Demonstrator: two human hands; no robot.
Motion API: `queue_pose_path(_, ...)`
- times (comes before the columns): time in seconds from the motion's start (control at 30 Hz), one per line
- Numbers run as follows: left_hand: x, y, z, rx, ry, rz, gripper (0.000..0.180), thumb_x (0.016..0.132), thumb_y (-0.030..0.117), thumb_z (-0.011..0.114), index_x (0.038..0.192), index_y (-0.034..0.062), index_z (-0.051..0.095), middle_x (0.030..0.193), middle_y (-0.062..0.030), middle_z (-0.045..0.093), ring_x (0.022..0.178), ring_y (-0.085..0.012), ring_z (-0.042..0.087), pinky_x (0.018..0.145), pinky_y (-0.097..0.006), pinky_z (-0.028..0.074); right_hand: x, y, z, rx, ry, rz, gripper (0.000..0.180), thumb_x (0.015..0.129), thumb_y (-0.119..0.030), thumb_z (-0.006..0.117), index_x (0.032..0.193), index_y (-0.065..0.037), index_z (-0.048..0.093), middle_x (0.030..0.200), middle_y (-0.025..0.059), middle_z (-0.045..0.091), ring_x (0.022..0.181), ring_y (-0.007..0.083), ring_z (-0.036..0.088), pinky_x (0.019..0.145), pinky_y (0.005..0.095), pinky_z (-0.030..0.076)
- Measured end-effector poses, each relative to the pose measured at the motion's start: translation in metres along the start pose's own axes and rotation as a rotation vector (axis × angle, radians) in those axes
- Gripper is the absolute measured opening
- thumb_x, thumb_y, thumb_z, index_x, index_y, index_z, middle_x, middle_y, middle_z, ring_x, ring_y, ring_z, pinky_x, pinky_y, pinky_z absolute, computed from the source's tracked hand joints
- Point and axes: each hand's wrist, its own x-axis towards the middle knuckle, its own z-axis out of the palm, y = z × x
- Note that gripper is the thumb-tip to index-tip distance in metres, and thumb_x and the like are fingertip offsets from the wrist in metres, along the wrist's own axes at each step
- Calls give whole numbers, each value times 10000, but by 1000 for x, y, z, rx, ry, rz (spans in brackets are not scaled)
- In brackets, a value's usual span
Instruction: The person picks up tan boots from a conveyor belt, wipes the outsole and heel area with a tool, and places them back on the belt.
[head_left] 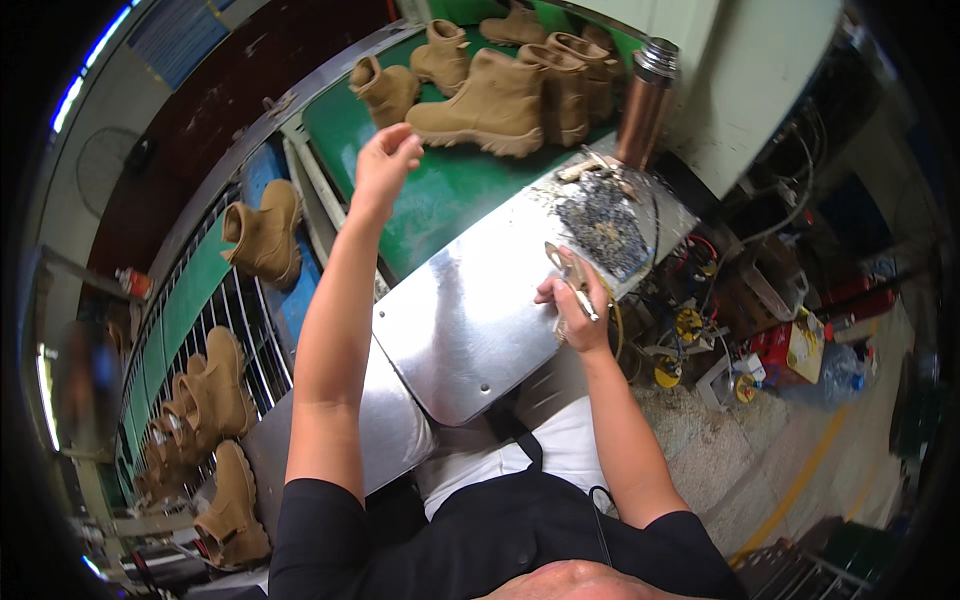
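Observation:
My left hand (386,165) is stretched far forward over the green work surface (430,215), just short of the toe of a tan ankle boot (487,105). Its fingers are loosely bent and apart, with nothing in them. My right hand (580,305) is closed around a shiny metal tool (566,262) with a ring-like end, possibly small scissors; the grip hides part of it. That hand is over the right side of the bare metal plate (455,310), beside a patch of dark scraps (603,222).
More tan boots (440,58) stand at the back of the green surface. A copper-coloured flask (646,105) is at the plate's far right. On the left, a wire rack (262,350) holds several boots. Hoses, a red box (783,352) and a plastic bottle (842,375) crowd the right side.

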Motion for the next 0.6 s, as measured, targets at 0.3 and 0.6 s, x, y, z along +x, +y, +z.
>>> queue_pose_path(0.3,-157,-44,-330,1019,543,170,471,844,253,729,1217,2,589,1176,-162,635,1107,-295,601,959,-378,468,-8,-2,14,32,9,26,492,912,-113,521,1374,30,430,845,98,623,738,166,611,695,307,537)
queue_pose_path(0.6,-272,-59,-483,1241,649,-539,497,773,569,647,886,95,740,978,-123,711,944,-333,663,822,-459,516,-5,5,7,8,-87,42,609,922,-205,518,1450,5,300,831,86,566,730,172,554,710,372,526)
